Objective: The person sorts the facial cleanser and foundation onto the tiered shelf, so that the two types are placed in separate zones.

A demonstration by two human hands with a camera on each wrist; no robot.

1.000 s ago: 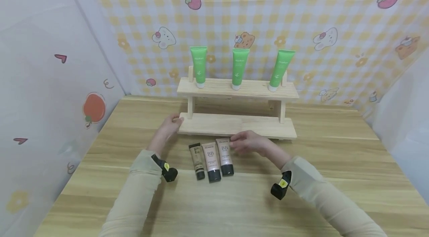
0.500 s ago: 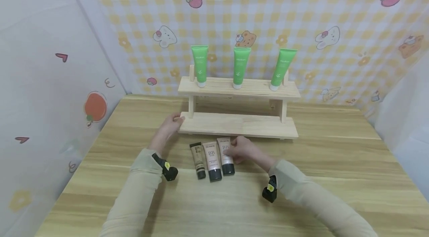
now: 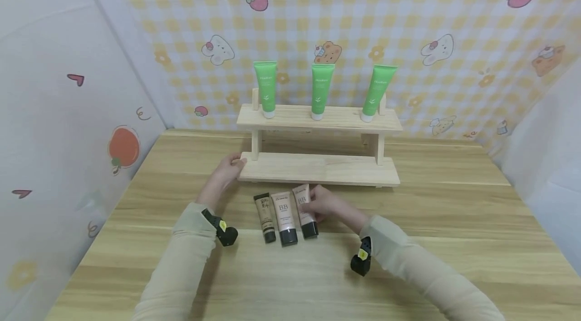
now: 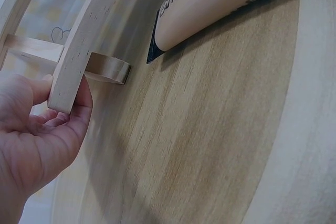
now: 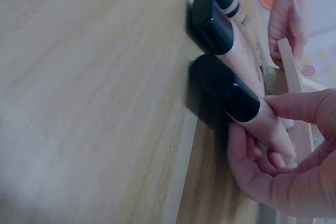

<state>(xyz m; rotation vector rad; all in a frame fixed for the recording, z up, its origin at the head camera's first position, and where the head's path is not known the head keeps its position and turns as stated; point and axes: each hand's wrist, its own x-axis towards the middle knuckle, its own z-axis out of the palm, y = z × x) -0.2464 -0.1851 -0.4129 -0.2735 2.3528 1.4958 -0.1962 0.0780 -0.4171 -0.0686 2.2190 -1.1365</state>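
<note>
My left hand (image 3: 225, 172) grips the left end of the lower board of a two-tier wooden shelf (image 3: 317, 169); in the left wrist view the thumb and curled fingers (image 4: 81, 111) pinch the board's edge. With thumb and fingers, my right hand (image 3: 330, 203) holds the rightmost pink BB cream tube (image 3: 302, 200) by its sides. Its black cap (image 5: 223, 87) faces the camera in the right wrist view. To its left lie a second BB cream tube (image 3: 283, 210) and a slimmer beige tube with a black cap (image 3: 265, 212), both on the table in front of the shelf.
Three green tubes stand cap-down on the upper board: left (image 3: 267, 86), middle (image 3: 322, 89) and right (image 3: 379, 90). Behind the shelf hangs a checked cloth (image 3: 195, 74) with cartoon prints. The wood-grain table (image 3: 454, 210) extends on both sides.
My right hand has moved left onto the rightmost BB cream tube and taken hold of it, and the tube has tilted slightly. My left hand stays on the shelf end.
</note>
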